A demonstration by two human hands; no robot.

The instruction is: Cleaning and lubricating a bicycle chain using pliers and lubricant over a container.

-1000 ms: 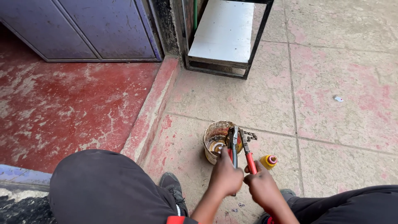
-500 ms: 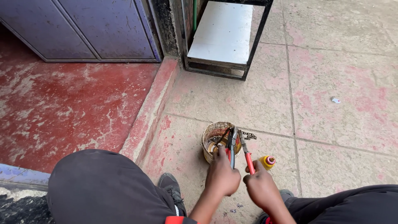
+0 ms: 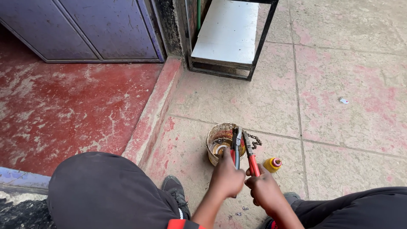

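Observation:
My left hand (image 3: pixel 227 176) grips the left red handle of a pair of pliers (image 3: pixel 241 146). My right hand (image 3: pixel 265 191) grips the right red handle (image 3: pixel 253 164). The pliers' dark jaws point away from me and hold a short dark chain (image 3: pixel 254 140), which hangs over the rim of a small grimy round tub (image 3: pixel 214 146) with dark liquid in it. The tub stands on the paved floor just in front of my hands.
A small yellow bottle with a red cap (image 3: pixel 272 164) stands right of the tub. My knees in dark trousers (image 3: pixel 106 191) flank my hands. A black metal frame with a white shelf (image 3: pixel 227 34) stands ahead, a raised red floor (image 3: pixel 63 106) and blue door (image 3: pixel 85 25) lie left.
Both hands with the pliers have stayed over the tub, shifting only slightly. The chain still hangs from the jaws.

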